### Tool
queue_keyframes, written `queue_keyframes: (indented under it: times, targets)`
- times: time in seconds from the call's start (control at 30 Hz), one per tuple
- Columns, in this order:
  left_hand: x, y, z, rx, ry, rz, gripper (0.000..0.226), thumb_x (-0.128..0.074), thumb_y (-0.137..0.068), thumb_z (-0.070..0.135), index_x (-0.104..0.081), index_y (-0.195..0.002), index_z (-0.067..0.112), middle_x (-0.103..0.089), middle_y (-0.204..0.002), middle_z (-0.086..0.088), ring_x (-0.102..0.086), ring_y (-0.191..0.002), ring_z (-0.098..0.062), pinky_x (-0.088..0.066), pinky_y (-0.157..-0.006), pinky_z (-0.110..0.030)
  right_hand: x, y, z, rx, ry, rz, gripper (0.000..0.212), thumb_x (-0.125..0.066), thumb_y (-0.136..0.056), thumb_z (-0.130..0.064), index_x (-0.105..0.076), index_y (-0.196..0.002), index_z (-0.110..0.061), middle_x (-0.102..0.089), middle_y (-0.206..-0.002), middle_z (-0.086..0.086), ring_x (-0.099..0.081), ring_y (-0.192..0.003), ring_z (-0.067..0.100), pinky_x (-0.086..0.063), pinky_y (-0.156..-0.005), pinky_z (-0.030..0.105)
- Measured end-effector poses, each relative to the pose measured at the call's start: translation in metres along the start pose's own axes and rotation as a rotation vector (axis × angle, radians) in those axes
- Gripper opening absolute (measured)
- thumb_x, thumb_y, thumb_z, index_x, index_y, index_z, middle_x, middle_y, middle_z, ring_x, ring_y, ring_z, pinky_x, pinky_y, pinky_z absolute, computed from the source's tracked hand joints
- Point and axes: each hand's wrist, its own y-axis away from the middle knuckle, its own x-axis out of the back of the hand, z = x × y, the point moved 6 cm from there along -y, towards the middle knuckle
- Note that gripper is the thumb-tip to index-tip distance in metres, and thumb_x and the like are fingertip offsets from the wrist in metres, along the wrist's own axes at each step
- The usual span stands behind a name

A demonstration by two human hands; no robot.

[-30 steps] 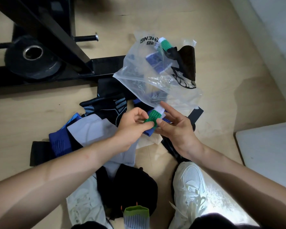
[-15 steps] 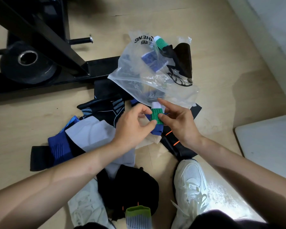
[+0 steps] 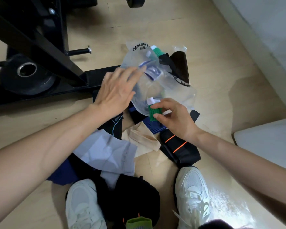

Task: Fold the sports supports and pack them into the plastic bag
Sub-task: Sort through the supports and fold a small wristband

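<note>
A pale wooden floor carries everything, smooth and faintly glossy, with a black steel gym frame and its round weight plate off to the person's left. Just ahead of the white shoes lies the plastic bag, clear, slack and crinkled, with black lettering at its far end. A few supports show through the film, so the packing looks partly done. Between bag and shoes sprawls a loose pile of soft stretch knit: a limp grey support lying flat and creased, a thick black support crossed by thin orange stripes, a ribbed blue support, and a thin beige sleeve folded to a narrow strip. The step in hand appears to be bagging one folded piece. The left hand is released, fingers straight and spread over the near-left side of the bag; motion blur hides whether it presses the film or only hovers. The right hand grasps the small green support, a short tube with a pimpled green face and a white cuff, pinched between thumb and fingertips right at the bag's near edge and, by my judgement, not yet inside. Next, the left hand likely has to find and lift the floppy mouth, since such film tends to cling and collapse, so the right can slip the piece in without it unfolding.
</note>
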Motion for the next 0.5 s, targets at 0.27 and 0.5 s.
queue_keyframes:
  times: [0.27,0.5]
  targets:
    - [0.044,-0.071,-0.001,0.072,0.232,-0.036,0.110,-0.070,-0.072,0.001,-0.011,-0.160,0.032,-0.029,-0.153,0.007,-0.051,-0.112,-0.030,-0.051,-0.071,-0.045,0.030,-0.080,-0.031,0.143,0.413,0.067,0.039,-0.068,-0.085,-0.003,-0.067,-0.123,-0.010,-0.057,-0.124,0.013,-0.060,-0.107,0.031,-0.048,-0.093,0.038]
    - [0.063,-0.106,-0.002,0.029,0.366,-0.045,0.114,-0.066,-0.065,-0.004,-0.014,-0.159,0.030,-0.035,-0.145,0.006,-0.057,-0.102,-0.025,-0.054,-0.071,-0.053,0.059,-0.170,-0.030,0.005,0.697,-0.013,0.049,-0.059,-0.094,-0.008,-0.053,-0.142,-0.017,-0.042,-0.148,0.012,-0.048,-0.129,0.035,-0.035,-0.103,0.031]
